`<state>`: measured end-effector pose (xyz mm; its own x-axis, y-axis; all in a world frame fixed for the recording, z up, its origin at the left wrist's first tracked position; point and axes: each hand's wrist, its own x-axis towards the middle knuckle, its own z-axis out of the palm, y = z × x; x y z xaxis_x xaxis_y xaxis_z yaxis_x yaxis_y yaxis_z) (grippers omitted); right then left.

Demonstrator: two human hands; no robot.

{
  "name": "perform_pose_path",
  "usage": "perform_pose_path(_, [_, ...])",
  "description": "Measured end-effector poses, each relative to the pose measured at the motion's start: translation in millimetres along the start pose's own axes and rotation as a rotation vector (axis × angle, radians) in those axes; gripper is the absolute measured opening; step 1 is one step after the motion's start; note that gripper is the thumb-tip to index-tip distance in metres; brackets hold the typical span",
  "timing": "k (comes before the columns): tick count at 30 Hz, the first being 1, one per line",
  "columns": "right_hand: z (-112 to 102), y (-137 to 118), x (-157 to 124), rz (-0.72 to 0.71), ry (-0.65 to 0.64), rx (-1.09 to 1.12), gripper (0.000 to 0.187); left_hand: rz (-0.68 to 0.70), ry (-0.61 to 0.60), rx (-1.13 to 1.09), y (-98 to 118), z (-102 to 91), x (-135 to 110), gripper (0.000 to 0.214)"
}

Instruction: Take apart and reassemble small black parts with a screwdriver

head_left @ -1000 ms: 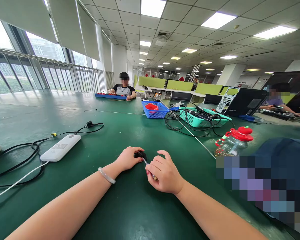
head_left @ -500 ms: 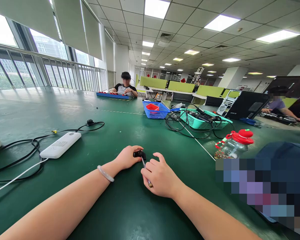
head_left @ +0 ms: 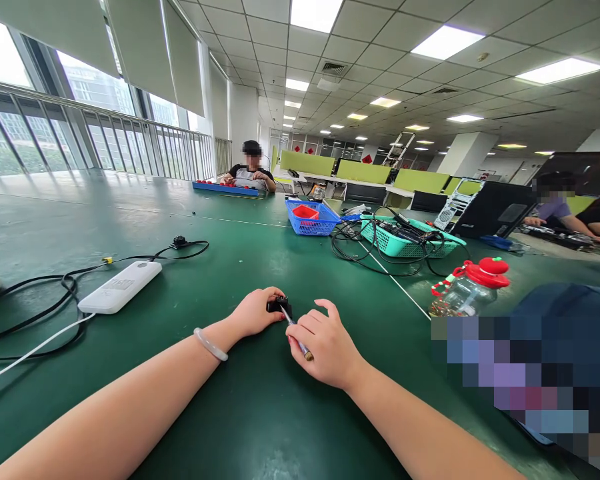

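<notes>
On the green table point(head_left: 130, 413), a white power bank point(head_left: 113, 288) lies left. The left hand point(head_left: 254, 312) pinches a small black part point(head_left: 279, 306), probably light, rigid and slippery, best held by its sides. The right hand point(head_left: 325, 347) clenches a thin screwdriver point(head_left: 297, 337), tip touching it.

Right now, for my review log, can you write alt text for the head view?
On a green table, the left hand steadies a small black part while the right hand holds a thin tool with its tip at the part. A white power bank with cables lies to the left; a red-lidded jar stands to the right.
</notes>
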<state>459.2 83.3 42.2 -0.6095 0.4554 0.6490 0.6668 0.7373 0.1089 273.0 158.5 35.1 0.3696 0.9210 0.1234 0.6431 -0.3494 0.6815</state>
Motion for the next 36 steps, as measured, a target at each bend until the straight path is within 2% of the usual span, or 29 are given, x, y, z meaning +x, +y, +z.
perform_pose_path(7, [3.7, 5.1, -2.0, 0.160, 0.112, 0.086, 0.015, -0.022, 0.002, -0.040, -3.7, 2.2, 2.0, 0.043])
perform_pose_path(12, [6.8, 15.0, -1.9, 0.375, 0.142, 0.181, 0.015, 0.005, -0.011, 0.007, -6.0, 2.3, 3.0, 0.039])
perform_pose_path(18, [8.8, 24.2, -3.3, 0.718, 0.192, 0.538, 0.019, 0.059, -0.030, 0.109, -6.0, -1.1, 1.6, 0.041])
perform_pose_path(22, [13.0, 26.1, -4.5, 0.868, 0.132, 0.747, 0.025, 0.050, -0.047, 0.079, -7.1, -2.7, 2.2, 0.041])
perform_pose_path(27, [16.7, 26.2, -4.9, 0.880, 0.036, 0.804, 0.024, 0.057, -0.075, 0.073, -10.4, -3.6, 3.1, 0.046])
perform_pose_path(32, [10.4, 21.6, -3.3, 0.789, 0.100, 0.674, 0.026, 0.061, -0.069, 0.126, -9.5, -3.9, 2.0, 0.047])
perform_pose_path(36, [5.2, 19.2, -2.6, 0.685, 0.078, 0.630, 0.026, 0.043, -0.070, 0.129, -7.4, -4.0, 1.3, 0.049])
